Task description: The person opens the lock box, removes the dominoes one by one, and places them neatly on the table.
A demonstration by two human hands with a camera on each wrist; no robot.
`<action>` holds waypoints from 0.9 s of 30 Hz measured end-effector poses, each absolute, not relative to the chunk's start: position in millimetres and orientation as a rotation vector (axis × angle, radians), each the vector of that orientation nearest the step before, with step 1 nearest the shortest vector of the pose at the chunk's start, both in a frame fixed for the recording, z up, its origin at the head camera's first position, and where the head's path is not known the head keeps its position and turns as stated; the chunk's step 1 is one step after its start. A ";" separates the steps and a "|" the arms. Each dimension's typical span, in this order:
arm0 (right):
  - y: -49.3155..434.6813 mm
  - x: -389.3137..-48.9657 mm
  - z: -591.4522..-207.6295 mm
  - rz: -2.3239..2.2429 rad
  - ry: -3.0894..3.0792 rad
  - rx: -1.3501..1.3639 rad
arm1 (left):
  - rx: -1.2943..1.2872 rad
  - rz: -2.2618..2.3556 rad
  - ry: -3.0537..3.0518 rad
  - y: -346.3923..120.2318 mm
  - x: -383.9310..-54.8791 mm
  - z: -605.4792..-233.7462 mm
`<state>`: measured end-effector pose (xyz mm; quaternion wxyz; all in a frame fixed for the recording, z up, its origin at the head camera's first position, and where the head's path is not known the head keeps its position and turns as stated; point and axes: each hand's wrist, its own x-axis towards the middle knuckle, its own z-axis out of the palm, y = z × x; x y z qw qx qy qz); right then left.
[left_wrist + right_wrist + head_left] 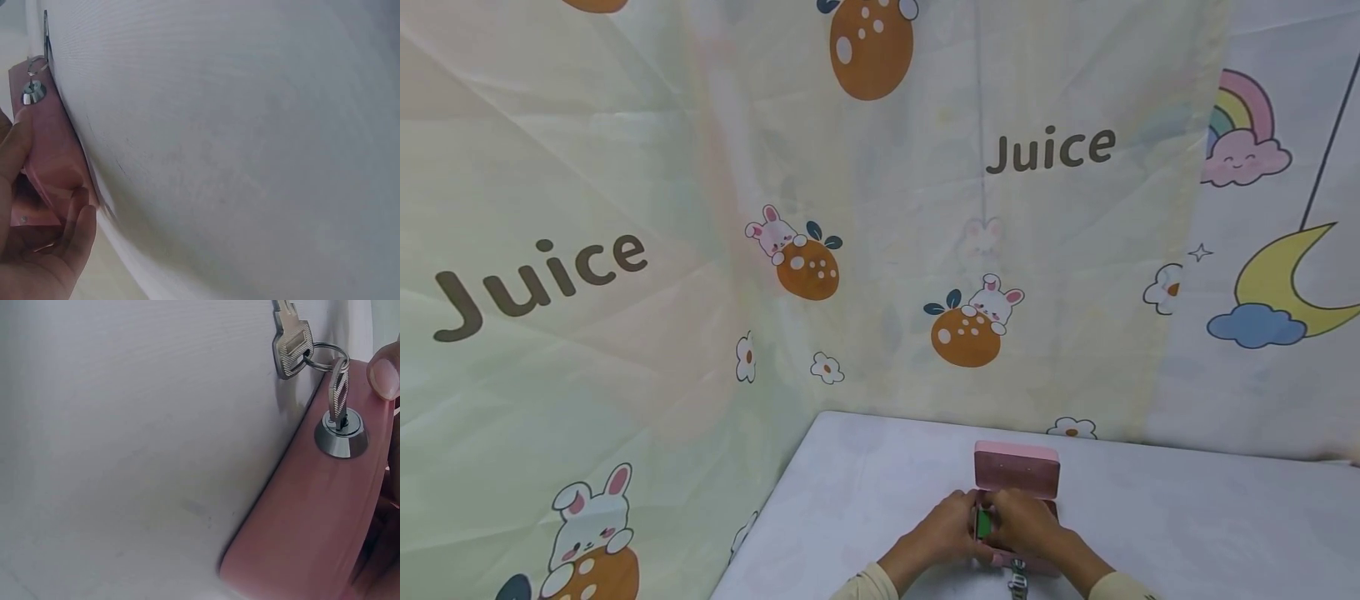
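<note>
A small pink lockbox [300, 531] stands on the table, its lid [1017, 468] raised at the back. A key [338, 394] sits in the round lock [342, 440] on the front, and a second key [292, 347] hangs from the same ring. My left hand [946, 532] grips the box's left end, thumb at the front rim beside the lock and fingers along the side. Over the open box my right hand [1026, 523] reaches down with its fingers inside, largely hidden. Between the hands shows a green piece [983, 523]; I cannot tell whether the right fingers hold it.
The white table [850, 475] extends to both sides of the box. Behind it and to the left hang printed curtains [887, 333] with rabbits, oranges and the word Juice. A paler curtain [1262, 400] with a moon and rainbow is at the right.
</note>
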<state>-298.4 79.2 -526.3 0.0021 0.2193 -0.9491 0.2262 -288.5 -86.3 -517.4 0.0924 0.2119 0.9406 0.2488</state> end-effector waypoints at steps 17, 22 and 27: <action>72.3 -300.3 -519.2 0.794 -3.066 0.644 | 0.646 0.757 2.763 -86.9 -290.8 -513.7; 70.4 -300.9 -519.3 0.827 -3.096 0.635 | 0.696 0.720 2.775 -88.0 -292.0 -512.8; 70.4 -300.6 -519.1 0.855 -3.090 0.653 | 0.729 0.729 2.777 -89.0 -292.3 -514.9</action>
